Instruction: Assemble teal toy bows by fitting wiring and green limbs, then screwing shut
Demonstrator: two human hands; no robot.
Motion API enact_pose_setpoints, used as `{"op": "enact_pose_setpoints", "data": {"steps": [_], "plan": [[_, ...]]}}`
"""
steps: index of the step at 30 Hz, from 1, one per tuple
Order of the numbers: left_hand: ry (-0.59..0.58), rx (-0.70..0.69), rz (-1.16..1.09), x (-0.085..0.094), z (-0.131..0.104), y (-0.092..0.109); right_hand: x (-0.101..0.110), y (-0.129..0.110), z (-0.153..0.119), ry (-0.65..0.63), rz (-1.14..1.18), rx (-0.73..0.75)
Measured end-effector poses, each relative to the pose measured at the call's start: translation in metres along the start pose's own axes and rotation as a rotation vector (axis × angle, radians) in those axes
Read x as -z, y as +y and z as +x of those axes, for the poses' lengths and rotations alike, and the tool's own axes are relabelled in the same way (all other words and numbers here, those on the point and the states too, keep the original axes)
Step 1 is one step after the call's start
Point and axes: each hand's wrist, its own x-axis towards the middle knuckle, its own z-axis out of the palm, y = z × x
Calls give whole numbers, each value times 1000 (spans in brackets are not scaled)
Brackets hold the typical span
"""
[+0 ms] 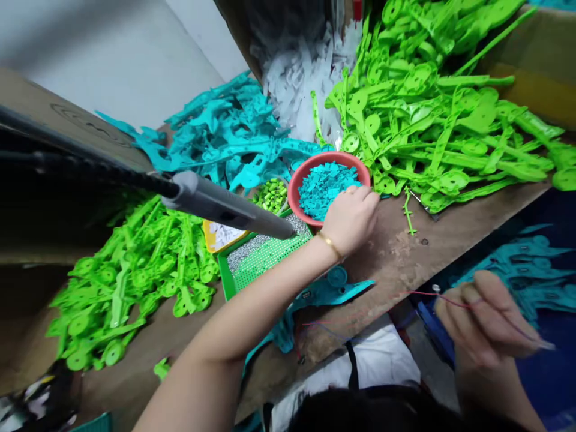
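**Reaching into the red bowl**

Head view: left hand [352, 217] sits at the near rim of the red bowl [297, 187], fingers curled down into the small teal pieces [324, 185]; can't tell if it's got one. Gold bracelet [330, 243] on that wrist. Right hand [483, 317], blurred, low & right off the table [405, 252] edge, fingers pinched on thin red wire [418, 293]. Teal part [321, 294] lies on the table btw. both hands. Grey tool [225, 205] hangs over green tray [265, 258]. Green parts [432, 102] piled behind the bowl; teal parts [225, 132] behind-left.
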Motion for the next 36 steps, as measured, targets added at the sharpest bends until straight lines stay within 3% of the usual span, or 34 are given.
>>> {"op": "enact_pose_setpoints", "data": {"steps": [3,7,12,17,20,23,26,28,32,36], "plan": [[12,217,49,-14,55,-13,-8,-1,0,-49,311,-44],[67,382,26,-28,103,-28,-12,-1,15,-99,359,-34],[33,424,-24,-35,128,-34,-9,10,21,-72,218,42],[165,588,-159,-23,151,-66,-10,14,19,-131,195,-7],[275,640,-195,-14,161,-74,-13,14,21,-76,231,-58],[326,559,-129,-11,167,-53,-15,15,25,-47,220,-77],[229,230,-55,-20,176,-16,-15,17,28,-45,183,-57],[188,127,-31,-30,186,3,-14,18,28,-64,145,-52],[141,194,-15,-40,202,14,-13,20,25,-118,86,-57],[204,235,-27,-20,184,18,-8,29,20,-145,43,-71]]}}
